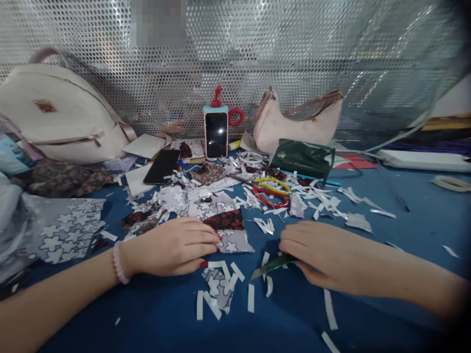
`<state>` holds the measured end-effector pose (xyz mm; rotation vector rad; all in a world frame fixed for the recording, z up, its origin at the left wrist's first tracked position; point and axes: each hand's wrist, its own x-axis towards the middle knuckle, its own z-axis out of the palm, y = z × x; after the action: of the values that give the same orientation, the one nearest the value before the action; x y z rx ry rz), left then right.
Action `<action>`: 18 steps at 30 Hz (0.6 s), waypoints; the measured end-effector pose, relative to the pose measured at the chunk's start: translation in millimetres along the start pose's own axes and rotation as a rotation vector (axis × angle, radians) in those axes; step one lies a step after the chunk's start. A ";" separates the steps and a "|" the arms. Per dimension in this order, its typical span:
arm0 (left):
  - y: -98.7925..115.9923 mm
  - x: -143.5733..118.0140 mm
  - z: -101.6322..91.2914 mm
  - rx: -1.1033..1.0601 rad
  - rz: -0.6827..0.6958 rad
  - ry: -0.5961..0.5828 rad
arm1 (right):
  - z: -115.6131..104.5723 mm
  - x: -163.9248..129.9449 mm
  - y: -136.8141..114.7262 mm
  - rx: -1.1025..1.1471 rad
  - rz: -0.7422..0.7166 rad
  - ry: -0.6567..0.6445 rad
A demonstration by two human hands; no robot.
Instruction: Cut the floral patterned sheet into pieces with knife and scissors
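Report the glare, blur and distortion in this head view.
Head view: glare streaks across the perforated metal wall and a bright spot on the upright phone; the right hand is softly blurred; the right corners darken and the edges bow, fisheye-like; a pixelated patch sits top centre.

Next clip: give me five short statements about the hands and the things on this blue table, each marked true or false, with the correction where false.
1. The right hand holds a green-handled cutter with its blade pointing left. True.
2. The left hand holds the red-handled scissors. False: the scissors lie untouched farther back; the left hand rests flat by a grey flower-print fabric piece.
3. A phone in a light blue case stands upright against the perforated metal wall. True.
4. The blue table is littered with white paper strips. True.
5. The white backpack sits at the far right. False: it sits at the far left.
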<state>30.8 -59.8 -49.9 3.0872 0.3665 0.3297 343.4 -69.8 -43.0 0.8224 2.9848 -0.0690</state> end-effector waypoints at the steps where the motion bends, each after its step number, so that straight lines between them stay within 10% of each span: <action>1: 0.2 -2.2 -0.9 -0.004 -0.012 0.006 | 0.9 0.2 0.4 -0.007 -0.005 -0.007; 12: -3.6 -16.2 2.9 -0.036 -0.361 -0.101 | -4.2 26.3 22.7 0.082 -0.018 0.218; 18: -5.7 -18.7 5.7 -0.141 -0.431 -0.130 | -7.0 54.3 33.5 0.562 0.080 0.176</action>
<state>12.9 -58.5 -59.6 2.7719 0.9337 0.1335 313.8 -12.9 -40.0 1.0329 3.1223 -0.9096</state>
